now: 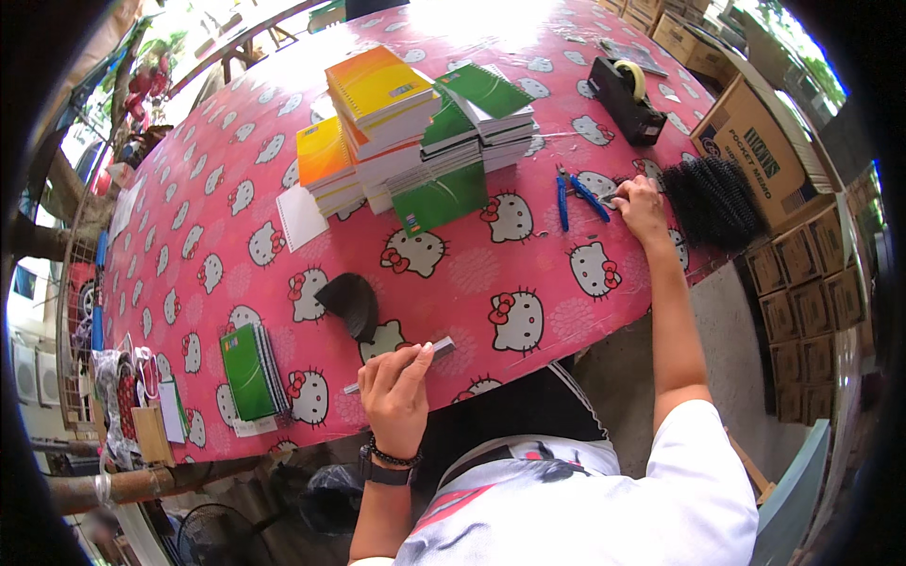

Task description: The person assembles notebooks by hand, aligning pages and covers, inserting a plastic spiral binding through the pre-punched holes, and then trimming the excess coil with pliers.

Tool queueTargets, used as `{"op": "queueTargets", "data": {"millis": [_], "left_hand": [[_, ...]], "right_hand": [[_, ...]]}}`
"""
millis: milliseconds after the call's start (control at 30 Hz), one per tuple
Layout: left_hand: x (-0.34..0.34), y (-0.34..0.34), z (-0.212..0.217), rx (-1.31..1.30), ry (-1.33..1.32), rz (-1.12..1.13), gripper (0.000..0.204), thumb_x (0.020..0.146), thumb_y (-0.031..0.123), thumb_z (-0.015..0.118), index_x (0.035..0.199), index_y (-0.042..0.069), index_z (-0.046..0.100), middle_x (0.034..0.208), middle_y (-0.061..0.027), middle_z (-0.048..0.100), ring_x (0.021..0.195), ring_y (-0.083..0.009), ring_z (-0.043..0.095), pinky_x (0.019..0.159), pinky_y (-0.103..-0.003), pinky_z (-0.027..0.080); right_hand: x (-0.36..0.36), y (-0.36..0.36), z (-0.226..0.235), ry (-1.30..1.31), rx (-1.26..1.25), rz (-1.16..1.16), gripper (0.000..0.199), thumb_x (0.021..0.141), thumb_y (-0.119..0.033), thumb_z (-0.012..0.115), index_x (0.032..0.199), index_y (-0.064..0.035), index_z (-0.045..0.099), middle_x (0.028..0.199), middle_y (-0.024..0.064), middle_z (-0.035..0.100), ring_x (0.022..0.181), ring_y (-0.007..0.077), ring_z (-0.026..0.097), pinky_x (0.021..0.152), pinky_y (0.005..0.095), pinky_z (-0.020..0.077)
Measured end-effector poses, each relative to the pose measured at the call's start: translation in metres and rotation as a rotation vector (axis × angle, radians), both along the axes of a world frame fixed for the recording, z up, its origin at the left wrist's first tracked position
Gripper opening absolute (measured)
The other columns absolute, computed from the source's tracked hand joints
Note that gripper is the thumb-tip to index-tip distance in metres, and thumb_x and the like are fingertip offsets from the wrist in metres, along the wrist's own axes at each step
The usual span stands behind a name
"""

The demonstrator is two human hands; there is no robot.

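1. A small pile of green notebooks (247, 371) is seen at the left end of the table (528, 283), well to the left of the black curved piece (347, 302) taken here as the landmark; it is laid close to the near edge, seemingly set aside from the main stock.
2. Just below and right of the black piece, a thin grey strip (406, 362) is pinched in the left hand (396, 391), fingers closed over it and its ends left free, pressed low on the table as if to steady it.
3. Above and right of the black piece, orange and green notebook stacks (415, 132) are piled, within reach.
4. Far right of the black piece, blue-handled pliers (578, 195) are touched by the outstretched right hand (640, 203); whether a grip is closed on them cannot be told. A black coil bundle (713, 200) lies just beyond.
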State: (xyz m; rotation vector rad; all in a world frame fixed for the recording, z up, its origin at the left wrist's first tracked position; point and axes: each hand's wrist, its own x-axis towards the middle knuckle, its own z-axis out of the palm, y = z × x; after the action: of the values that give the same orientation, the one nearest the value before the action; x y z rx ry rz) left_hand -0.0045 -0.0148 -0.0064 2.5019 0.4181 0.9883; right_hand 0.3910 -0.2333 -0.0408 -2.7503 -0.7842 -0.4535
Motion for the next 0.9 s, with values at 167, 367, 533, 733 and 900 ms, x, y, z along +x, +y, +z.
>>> {"op": "queueTargets", "data": {"millis": [167,367,533,733,900], "left_hand": [[-0.015,0.014,0.000,-0.001,0.005,0.043,0.032,0.069,-0.001,0.067,0.098,0.011,0.069,0.088,-0.0018,0.064,0.081,-0.0209,0.058,0.072,-0.033,0.042],[-0.014,0.013,-0.005,-0.032,-0.027,0.087,0.020,0.074,0.007,0.071,0.093,0.011,0.069,0.083,-0.0010,0.063,0.077,-0.0201,0.057,0.069,-0.033,0.041],[-0.013,0.009,0.001,-0.039,0.028,0.091,0.019,0.073,0.011,0.071,0.092,0.012,0.068,0.081,-0.0004,0.061,0.076,-0.0198,0.055,0.070,-0.033,0.041],[-0.013,0.011,0.004,-0.064,0.037,0.079,0.019,0.072,0.009,0.072,0.090,0.011,0.069,0.081,-0.0008,0.061,0.076,-0.0198,0.054,0.068,-0.032,0.040],[-0.014,0.011,0.003,-0.065,0.038,0.076,0.018,0.072,0.009,0.072,0.089,0.011,0.069,0.081,-0.0012,0.061,0.076,-0.0198,0.055,0.068,-0.032,0.041]], "right_hand": [[0.000,0.005,0.021,-0.251,0.420,0.123,0.020,0.092,-0.019,0.052,0.108,-0.0106,0.061,0.088,0.0164,0.060,0.084,0.0370,0.058,0.073,0.0447,0.0461],[-0.127,0.075,0.059,0.389,0.530,0.649,0.020,0.082,-0.004,0.061,0.101,-0.0044,0.067,0.099,0.0110,0.066,0.083,0.0220,0.063,0.074,0.0327,0.0499],[-0.219,0.114,0.058,0.776,0.463,1.000,0.032,0.069,0.007,0.066,0.097,-0.0093,0.067,0.090,0.0053,0.060,0.085,0.0212,0.060,0.068,0.0294,0.0495],[-0.226,0.124,0.051,0.799,0.468,1.029,0.031,0.066,0.007,0.067,0.092,-0.0091,0.066,0.089,0.0048,0.059,0.087,0.0215,0.057,0.067,0.0306,0.0483],[-0.221,0.129,0.045,0.600,0.431,1.068,0.031,0.065,0.007,0.068,0.091,-0.0091,0.065,0.088,0.0036,0.059,0.086,0.0232,0.055,0.069,0.0321,0.0477]]}}
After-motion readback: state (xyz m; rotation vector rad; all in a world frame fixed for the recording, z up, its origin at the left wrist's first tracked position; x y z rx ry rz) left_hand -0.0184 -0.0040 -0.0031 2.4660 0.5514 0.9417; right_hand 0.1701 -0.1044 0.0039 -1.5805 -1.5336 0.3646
